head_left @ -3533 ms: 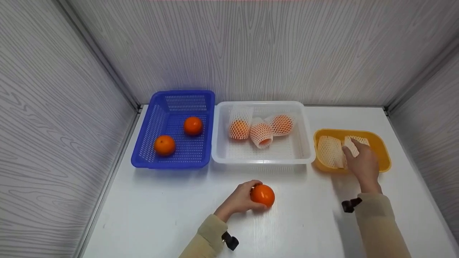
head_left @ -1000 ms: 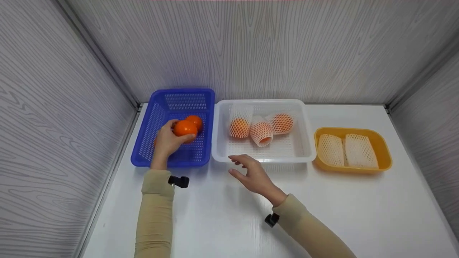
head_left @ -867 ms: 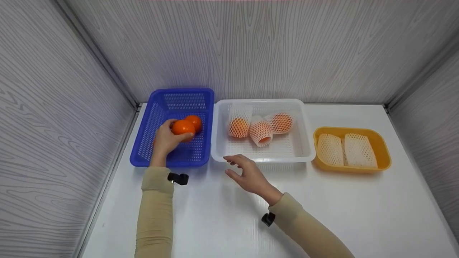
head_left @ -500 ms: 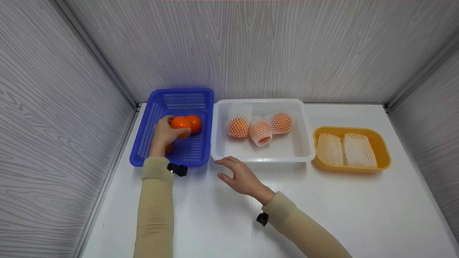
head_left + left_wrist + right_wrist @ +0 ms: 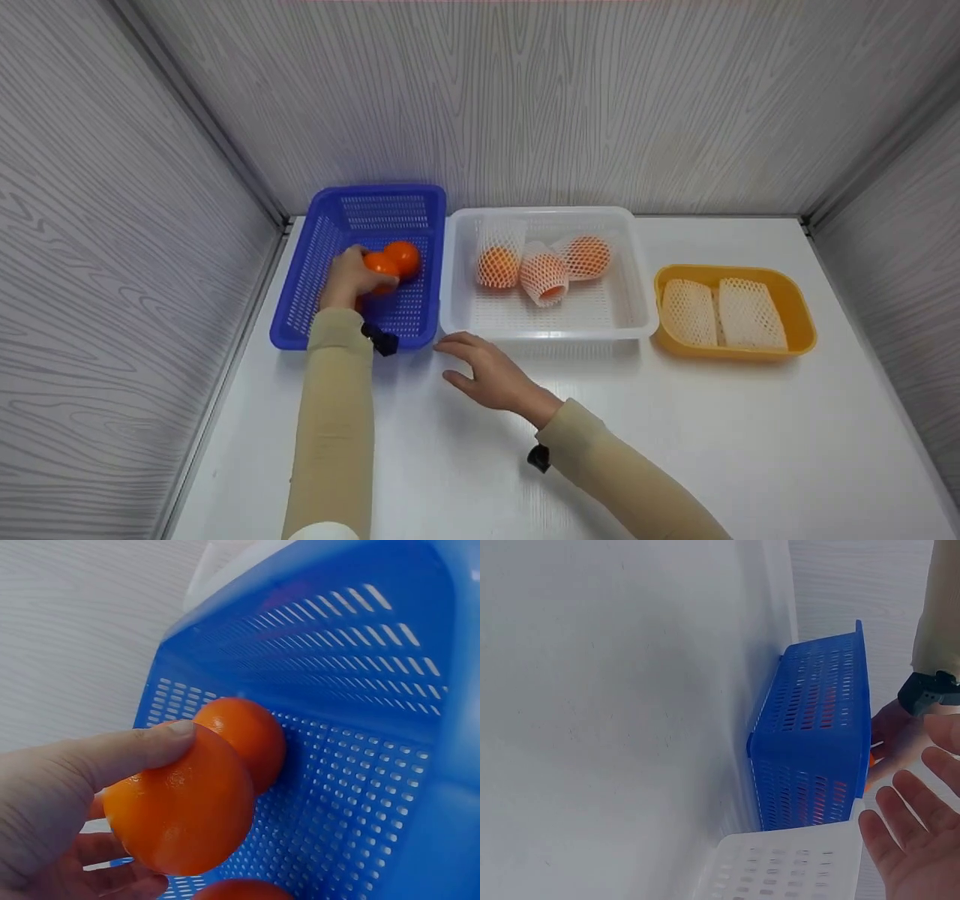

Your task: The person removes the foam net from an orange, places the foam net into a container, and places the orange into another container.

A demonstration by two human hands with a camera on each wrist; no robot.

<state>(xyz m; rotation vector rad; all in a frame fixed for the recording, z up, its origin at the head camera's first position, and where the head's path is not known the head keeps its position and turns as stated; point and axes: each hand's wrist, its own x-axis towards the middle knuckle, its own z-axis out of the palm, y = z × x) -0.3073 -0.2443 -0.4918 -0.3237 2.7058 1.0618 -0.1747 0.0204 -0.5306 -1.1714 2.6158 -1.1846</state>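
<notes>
Inside the blue basket (image 5: 431, 300), my left hand (image 5: 349, 277) holds an orange fruit (image 5: 381, 266). In the left wrist view the thumb of the left hand (image 5: 67, 802) lies on top of the held fruit (image 5: 180, 802), with fingers below it. Another orange fruit (image 5: 244, 739) sits right behind it, and part of a third (image 5: 244, 891) shows at the bottom edge. My right hand (image 5: 487, 371) hangs with relaxed, spread fingers by the front left corner of the white basket (image 5: 551, 335), holding nothing. The right wrist view shows that right hand (image 5: 922, 832) palm up, beside the blue basket (image 5: 810, 742).
The white basket holds several orange fruits in foam nets, one of them (image 5: 544, 277) at the middle. To its right a yellow tray (image 5: 802, 322) contains two white foam nets (image 5: 750, 315). Wood-grained walls stand behind and at both sides of the white table (image 5: 675, 450).
The left hand has carried the fruit from the table's middle into the blue basket. The right hand has left the yellow tray, and lately drifted left and slightly toward the front.
</notes>
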